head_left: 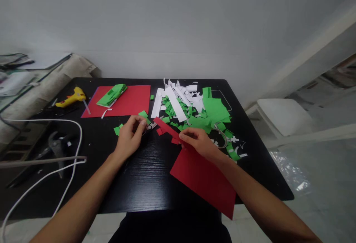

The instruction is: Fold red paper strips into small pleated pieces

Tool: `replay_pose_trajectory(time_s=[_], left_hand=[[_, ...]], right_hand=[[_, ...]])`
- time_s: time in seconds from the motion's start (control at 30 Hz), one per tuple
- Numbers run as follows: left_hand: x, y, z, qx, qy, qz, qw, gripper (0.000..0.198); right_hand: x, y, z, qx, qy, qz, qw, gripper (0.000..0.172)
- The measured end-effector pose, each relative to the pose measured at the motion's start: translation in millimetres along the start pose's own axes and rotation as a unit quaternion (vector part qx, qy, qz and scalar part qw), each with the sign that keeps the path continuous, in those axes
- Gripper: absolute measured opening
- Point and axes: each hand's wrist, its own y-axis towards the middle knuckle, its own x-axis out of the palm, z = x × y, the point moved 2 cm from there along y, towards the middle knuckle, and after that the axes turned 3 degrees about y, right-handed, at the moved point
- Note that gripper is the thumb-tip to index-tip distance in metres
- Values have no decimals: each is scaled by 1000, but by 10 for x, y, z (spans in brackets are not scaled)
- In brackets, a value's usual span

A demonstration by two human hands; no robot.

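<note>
My right hand [196, 139] pinches a long red paper strip [167, 127] that points up and to the left. Under that hand a large red sheet [205, 181] lies at an angle near the table's front edge. My left hand [132, 133] is closed, thumb and forefinger together; whatever they may hold is too small to make out. Right beside its fingertips are scissors [152, 125], their handles partly hidden by the hand. Small red pieces [160, 131] lie beneath the strip.
Behind the hands are white strips [176, 104], green scraps [215, 109] and a tape ring [222, 139]. At left are a folded green stack [112, 95] on a red sheet [136, 100], a yellow glue gun [73, 97], pliers [58, 150] and a white cable [80, 131].
</note>
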Motion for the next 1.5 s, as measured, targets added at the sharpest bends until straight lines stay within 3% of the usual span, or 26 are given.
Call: replay_pose_trajectory(time_s=[0.1, 0.17, 0.27, 0.5, 0.67, 0.8, 1.5], left_hand=[[224, -115, 83, -39, -154, -99, 982, 32], [365, -199, 162, -47, -203, -165, 964, 35], [490, -278, 242, -63, -236, -201, 949, 34], [515, -263, 209, -89, -249, -184, 947, 32], [497, -252, 191, -102, -222, -189, 951, 31], [493, -259, 207, -105, -210, -189, 953, 31], [502, -267, 228, -114, -203, -184, 955, 35]], right_hand=[[102, 4, 64, 58, 136, -5, 989, 35], [162, 5, 94, 73, 174, -2, 982, 37], [236, -2, 114, 75, 195, -21, 978, 36], [294, -22, 166, 23, 140, -16, 990, 34], [269, -25, 169, -46, 6, 16, 999, 25], [247, -41, 145, -53, -48, 44, 996, 28], [302, -36, 197, -11, 68, 32, 997, 33]])
